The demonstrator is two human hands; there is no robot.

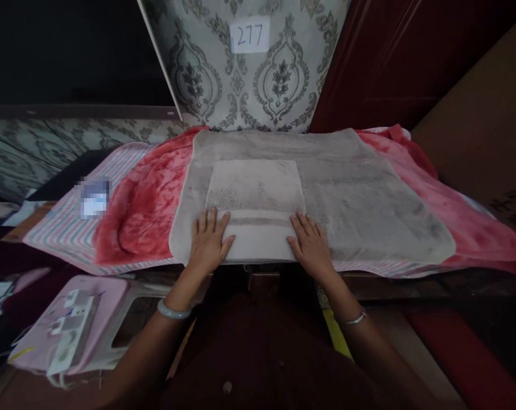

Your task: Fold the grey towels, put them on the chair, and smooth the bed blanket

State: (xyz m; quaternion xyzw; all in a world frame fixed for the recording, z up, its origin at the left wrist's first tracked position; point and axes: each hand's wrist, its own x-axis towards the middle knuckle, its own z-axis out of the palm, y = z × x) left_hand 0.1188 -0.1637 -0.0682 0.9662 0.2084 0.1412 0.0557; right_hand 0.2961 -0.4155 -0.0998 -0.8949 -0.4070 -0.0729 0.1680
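Note:
A grey plush mat (pixel 360 210) lies spread over a red fleece blanket (pixel 149 199). On the mat is a smaller, paler rectangular cloth (pixel 258 182), with a raised fold or band across it near the front edge. My left hand (pixel 209 242) rests flat at the cloth's left front side, fingers apart and pointing away from me. At the right front side, my right hand (pixel 311 245) lies flat too, its fingers slightly spread. Neither hand grips anything. Whether the front pale strip (pixel 260 239) belongs to the same cloth, I cannot tell.
Under the blanket is a striped sheet (pixel 65 228). A power strip (pixel 74 330) sits on a pink-topped stool (pixel 108 290) at the lower left. A screen (pixel 70 57) stands back left, and a paper marked 277 (pixel 250 35) hangs on the patterned wall.

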